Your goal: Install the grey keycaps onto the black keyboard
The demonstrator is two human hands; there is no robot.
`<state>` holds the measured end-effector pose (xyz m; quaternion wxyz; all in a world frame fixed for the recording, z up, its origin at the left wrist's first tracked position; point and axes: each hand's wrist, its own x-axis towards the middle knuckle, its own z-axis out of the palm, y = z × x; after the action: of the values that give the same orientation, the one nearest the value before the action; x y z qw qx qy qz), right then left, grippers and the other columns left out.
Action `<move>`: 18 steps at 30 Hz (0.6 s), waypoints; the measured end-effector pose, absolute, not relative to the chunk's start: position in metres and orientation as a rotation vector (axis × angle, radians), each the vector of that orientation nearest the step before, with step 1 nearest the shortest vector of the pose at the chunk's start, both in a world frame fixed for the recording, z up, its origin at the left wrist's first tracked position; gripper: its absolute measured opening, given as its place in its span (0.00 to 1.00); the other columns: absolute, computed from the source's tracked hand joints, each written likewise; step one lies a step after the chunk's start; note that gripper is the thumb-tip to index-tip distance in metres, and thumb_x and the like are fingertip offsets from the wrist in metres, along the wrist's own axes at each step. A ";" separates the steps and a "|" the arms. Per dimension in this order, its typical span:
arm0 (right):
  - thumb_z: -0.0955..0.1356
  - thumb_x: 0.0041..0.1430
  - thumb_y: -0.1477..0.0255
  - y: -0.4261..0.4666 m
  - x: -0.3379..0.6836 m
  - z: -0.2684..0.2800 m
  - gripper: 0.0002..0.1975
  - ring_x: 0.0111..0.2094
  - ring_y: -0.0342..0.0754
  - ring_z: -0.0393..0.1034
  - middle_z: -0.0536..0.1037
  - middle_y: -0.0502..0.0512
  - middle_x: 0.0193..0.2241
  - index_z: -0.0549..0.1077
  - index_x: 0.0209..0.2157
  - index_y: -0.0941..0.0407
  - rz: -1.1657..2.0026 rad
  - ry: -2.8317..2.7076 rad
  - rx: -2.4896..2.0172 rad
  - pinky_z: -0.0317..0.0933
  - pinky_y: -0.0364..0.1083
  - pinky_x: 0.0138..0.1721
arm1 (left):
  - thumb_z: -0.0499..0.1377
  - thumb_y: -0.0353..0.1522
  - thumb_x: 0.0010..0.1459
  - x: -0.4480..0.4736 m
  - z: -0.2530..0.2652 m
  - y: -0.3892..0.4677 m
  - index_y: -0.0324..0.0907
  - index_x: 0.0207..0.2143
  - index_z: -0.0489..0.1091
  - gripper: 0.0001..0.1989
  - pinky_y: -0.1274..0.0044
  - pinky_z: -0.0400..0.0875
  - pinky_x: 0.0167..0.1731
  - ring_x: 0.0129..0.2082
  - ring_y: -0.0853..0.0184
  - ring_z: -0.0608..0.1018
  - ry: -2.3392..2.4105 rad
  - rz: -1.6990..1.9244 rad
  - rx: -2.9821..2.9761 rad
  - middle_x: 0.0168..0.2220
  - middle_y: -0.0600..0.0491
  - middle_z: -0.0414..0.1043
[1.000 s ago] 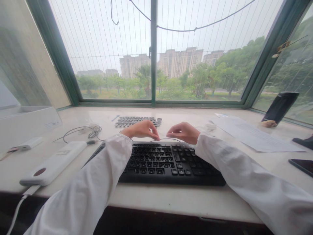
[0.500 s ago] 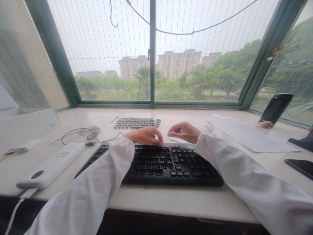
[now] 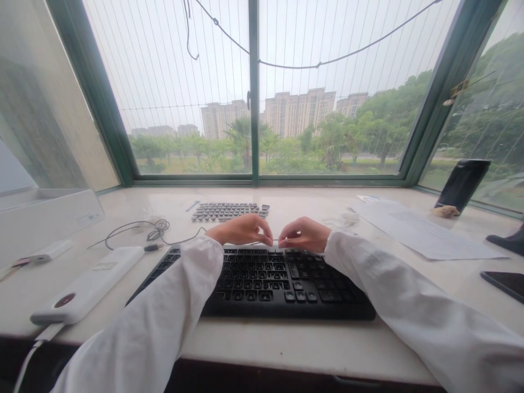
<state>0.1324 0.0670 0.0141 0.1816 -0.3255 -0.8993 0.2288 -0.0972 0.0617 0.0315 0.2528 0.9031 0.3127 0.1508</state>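
A black keyboard (image 3: 254,309) lies in front of me. Bare switch sockets show over its main block, while keycaps sit on the number pad at the right. Above its back edge, my left hand (image 3: 242,229) is closed in a pinch, fingertips pointing right. Facing it a short gap away is my right hand (image 3: 305,234), also pinched, over the keyboard's back right part. Whatever is between the fingertips of either hand is too small or hidden to make out. Behind my left hand, loose keycaps (image 3: 227,210) are laid out in rows on the white sill.
To the left are a white power bank (image 3: 88,286), a coiled cable (image 3: 158,232) and a white box (image 3: 49,213). Printed paper (image 3: 421,229), a phone (image 3: 505,284) and a dark upright object (image 3: 462,185) are on the right. The window (image 3: 254,109) stands behind.
My left hand has lifted slightly off the keyboard's back edge. My right hand has come lower and a little left, so the fingertips are closer together. The camera view has tilted slightly up.
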 end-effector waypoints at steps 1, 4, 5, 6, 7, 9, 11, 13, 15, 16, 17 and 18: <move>0.69 0.53 0.57 0.068 0.132 0.014 0.19 0.23 0.40 0.58 0.71 0.48 0.19 0.81 0.34 0.59 0.654 -2.572 -0.933 0.53 0.42 0.27 | 0.63 0.40 0.54 -0.098 0.032 0.062 0.42 0.34 0.78 0.11 0.78 0.64 0.36 0.33 0.70 0.75 0.848 0.437 2.449 0.33 0.53 0.78; 0.69 0.54 0.57 0.069 0.133 0.013 0.19 0.23 0.40 0.57 0.71 0.49 0.20 0.81 0.34 0.59 0.673 -2.575 -0.901 0.53 0.42 0.27 | 0.63 0.40 0.54 -0.097 0.031 0.062 0.42 0.34 0.78 0.11 0.78 0.64 0.35 0.33 0.70 0.75 0.851 0.417 2.458 0.33 0.53 0.78; 0.68 0.55 0.56 0.070 0.133 0.013 0.20 0.24 0.41 0.58 0.72 0.50 0.21 0.81 0.35 0.60 0.682 -2.553 -0.882 0.53 0.42 0.28 | 0.63 0.40 0.54 -0.097 0.029 0.062 0.43 0.34 0.78 0.11 0.78 0.63 0.36 0.33 0.71 0.75 0.855 0.380 2.466 0.33 0.54 0.78; 0.68 0.55 0.56 0.071 0.134 0.012 0.21 0.24 0.41 0.59 0.73 0.51 0.22 0.81 0.35 0.60 0.697 -2.534 -0.873 0.54 0.42 0.28 | 0.63 0.40 0.54 -0.096 0.028 0.063 0.43 0.34 0.78 0.11 0.78 0.63 0.37 0.33 0.71 0.75 0.855 0.343 2.472 0.32 0.54 0.78; 0.68 0.55 0.56 0.071 0.135 0.012 0.22 0.25 0.41 0.60 0.74 0.52 0.22 0.81 0.35 0.61 0.713 -2.527 -0.881 0.54 0.42 0.28 | 0.62 0.40 0.54 -0.096 0.027 0.063 0.44 0.34 0.78 0.11 0.78 0.64 0.37 0.33 0.71 0.75 0.854 0.315 2.476 0.32 0.55 0.79; 0.69 0.53 0.55 0.073 0.136 0.010 0.22 0.25 0.41 0.60 0.74 0.51 0.22 0.81 0.34 0.60 0.743 -2.546 -0.929 0.55 0.42 0.28 | 0.62 0.41 0.55 -0.096 0.025 0.064 0.44 0.35 0.78 0.11 0.78 0.64 0.38 0.33 0.71 0.75 0.863 0.302 2.480 0.33 0.55 0.79; 0.69 0.52 0.54 0.075 0.138 0.009 0.22 0.25 0.41 0.60 0.74 0.50 0.21 0.81 0.33 0.59 0.751 -2.543 -0.967 0.55 0.42 0.28 | 0.62 0.41 0.55 -0.096 0.025 0.065 0.44 0.35 0.78 0.11 0.78 0.64 0.38 0.34 0.70 0.76 0.922 0.340 2.488 0.34 0.54 0.79; 0.69 0.52 0.53 0.077 0.140 0.010 0.22 0.25 0.42 0.61 0.75 0.51 0.22 0.81 0.33 0.59 0.722 -2.456 -0.979 0.55 0.43 0.29 | 0.61 0.40 0.56 -0.098 0.025 0.067 0.44 0.35 0.78 0.11 0.78 0.65 0.39 0.36 0.69 0.76 1.081 0.393 2.513 0.36 0.54 0.79; 0.68 0.53 0.53 0.079 0.142 0.012 0.23 0.25 0.42 0.61 0.75 0.52 0.23 0.81 0.34 0.59 0.656 -2.320 -1.025 0.55 0.43 0.28 | 0.60 0.39 0.56 -0.099 0.025 0.069 0.45 0.35 0.78 0.10 0.77 0.65 0.41 0.38 0.67 0.76 1.289 0.430 2.540 0.37 0.54 0.79; 0.68 0.53 0.52 0.080 0.143 0.013 0.23 0.25 0.42 0.61 0.75 0.51 0.23 0.81 0.34 0.59 0.613 -2.262 -1.069 0.55 0.43 0.28 | 0.59 0.39 0.56 -0.100 0.025 0.070 0.45 0.35 0.78 0.11 0.76 0.65 0.41 0.38 0.66 0.76 1.389 0.440 2.545 0.38 0.53 0.79; 0.67 0.53 0.53 0.081 0.145 0.013 0.23 0.25 0.43 0.61 0.75 0.51 0.23 0.81 0.34 0.58 0.567 -2.222 -1.123 0.55 0.43 0.28 | 0.59 0.40 0.56 -0.102 0.024 0.071 0.45 0.35 0.78 0.11 0.75 0.65 0.41 0.38 0.65 0.76 1.477 0.447 2.539 0.38 0.52 0.79; 0.67 0.53 0.53 0.083 0.146 0.013 0.22 0.25 0.43 0.61 0.75 0.51 0.23 0.81 0.34 0.58 0.521 -2.199 -1.180 0.55 0.44 0.28 | 0.59 0.40 0.56 -0.103 0.024 0.071 0.45 0.35 0.78 0.11 0.74 0.66 0.40 0.38 0.64 0.77 1.553 0.451 2.525 0.37 0.51 0.79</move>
<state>0.1464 0.0826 0.0128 0.2920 -0.4428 -0.8249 0.1953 -0.1030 0.0715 0.0237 0.0717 0.8399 0.5166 0.1501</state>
